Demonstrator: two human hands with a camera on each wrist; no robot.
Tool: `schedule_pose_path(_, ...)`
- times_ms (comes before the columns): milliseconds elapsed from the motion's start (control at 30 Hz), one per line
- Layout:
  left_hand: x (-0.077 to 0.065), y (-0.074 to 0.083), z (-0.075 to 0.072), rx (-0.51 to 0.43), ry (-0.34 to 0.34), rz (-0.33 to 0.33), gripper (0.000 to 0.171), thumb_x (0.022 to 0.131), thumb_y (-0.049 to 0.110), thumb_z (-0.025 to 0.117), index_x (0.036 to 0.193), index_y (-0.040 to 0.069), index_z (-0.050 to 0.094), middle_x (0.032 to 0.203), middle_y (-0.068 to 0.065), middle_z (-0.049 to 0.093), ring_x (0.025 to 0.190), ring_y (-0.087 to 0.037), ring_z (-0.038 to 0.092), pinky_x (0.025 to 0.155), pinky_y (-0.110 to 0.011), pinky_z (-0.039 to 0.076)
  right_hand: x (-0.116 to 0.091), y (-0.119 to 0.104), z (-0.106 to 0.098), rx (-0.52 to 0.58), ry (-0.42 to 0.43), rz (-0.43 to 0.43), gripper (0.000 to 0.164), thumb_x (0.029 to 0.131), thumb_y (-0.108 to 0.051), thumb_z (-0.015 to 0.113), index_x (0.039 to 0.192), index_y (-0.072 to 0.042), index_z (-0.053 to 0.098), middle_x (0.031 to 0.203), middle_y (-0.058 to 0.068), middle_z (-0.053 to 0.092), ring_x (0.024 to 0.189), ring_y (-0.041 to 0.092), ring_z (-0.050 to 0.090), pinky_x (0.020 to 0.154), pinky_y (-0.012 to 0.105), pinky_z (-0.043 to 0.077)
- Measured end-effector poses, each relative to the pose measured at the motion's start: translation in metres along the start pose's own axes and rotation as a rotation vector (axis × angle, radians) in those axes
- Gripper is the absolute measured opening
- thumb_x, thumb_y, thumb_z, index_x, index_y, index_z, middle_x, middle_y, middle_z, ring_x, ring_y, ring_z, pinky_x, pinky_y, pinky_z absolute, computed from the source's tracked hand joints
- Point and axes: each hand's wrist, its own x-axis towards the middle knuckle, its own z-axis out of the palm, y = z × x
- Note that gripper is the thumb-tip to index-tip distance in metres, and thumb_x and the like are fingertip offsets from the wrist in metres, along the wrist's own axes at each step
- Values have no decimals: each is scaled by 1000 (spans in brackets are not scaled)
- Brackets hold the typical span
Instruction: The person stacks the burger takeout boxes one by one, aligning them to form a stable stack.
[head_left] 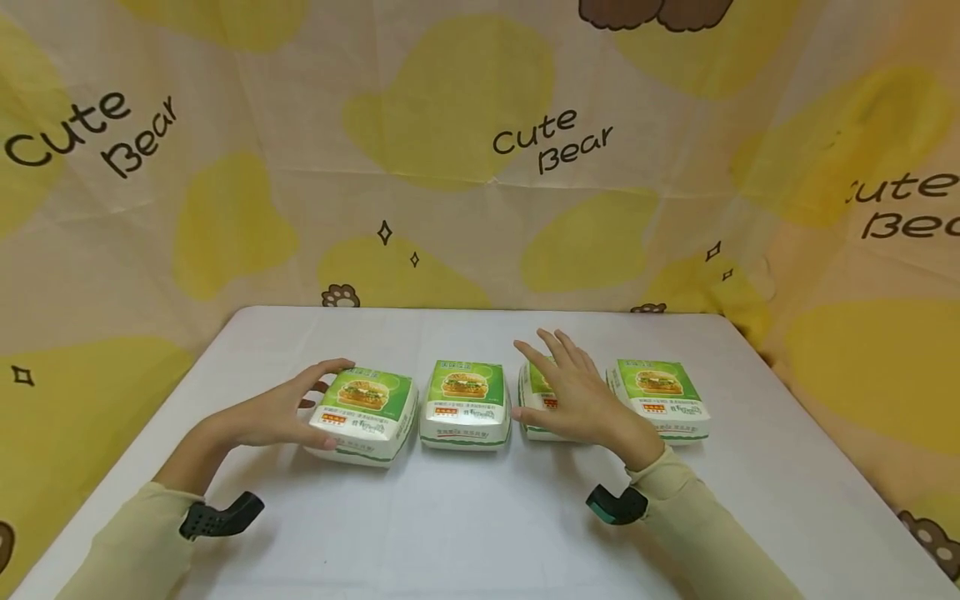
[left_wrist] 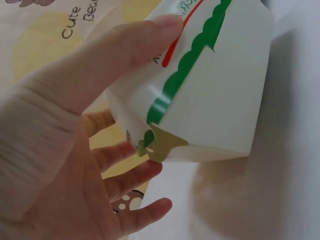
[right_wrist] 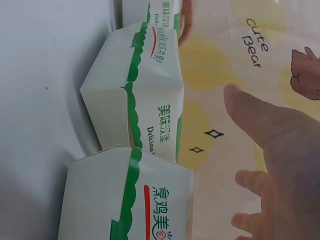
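Observation:
Several white-and-green cardboard burger boxes stand in a row on the table. My left hand (head_left: 277,412) holds the leftmost burger box (head_left: 367,406), thumb on its front and index finger at its back top edge. In the left wrist view the thumb presses the printed front of that box (left_wrist: 215,95), while the other fingers spread beside its end. My right hand (head_left: 577,396) hovers with fingers spread over the third burger box (head_left: 534,385), partly hiding it. The right wrist view shows this hand (right_wrist: 295,155) apart from the nearest box (right_wrist: 165,200).
Between the hands sits the second burger box (head_left: 465,406). A fourth burger box (head_left: 660,400) stands at the right end, behind the right wrist. The white table (head_left: 420,533) meets a yellow patterned cloth (head_left: 450,108) at its back and sides. Each wrist wears a black device.

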Motion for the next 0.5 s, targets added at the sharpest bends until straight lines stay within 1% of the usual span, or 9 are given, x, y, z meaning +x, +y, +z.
schedule_pose_path(233,-11,5,-2,3,62,8,99,73,34,82,149,34,19,149,-8,33,130,-37,39,93,-44,44,-1,-1,-1,-1,-15,11,90,81,-64,64,154,-32,22,164,9,11,153,35,4,120,61,11)
schedule_pose_path(367,-20,4,-1,12,84,1,100,73,34,82,149,34,17,149,-8,32,129,-38,41,91,-43,45,0,-1,0,7,-14,4,89,81,-64,64,154,-33,22,164,8,11,153,34,4,120,62,11)
schedule_pose_path(500,-26,-1,2,8,85,-6,100,74,33,81,150,32,17,149,-10,31,128,-39,41,90,-44,45,-1,-2,1,17,-11,3,88,81,-64,64,153,-34,23,164,7,11,153,35,4,118,65,12)
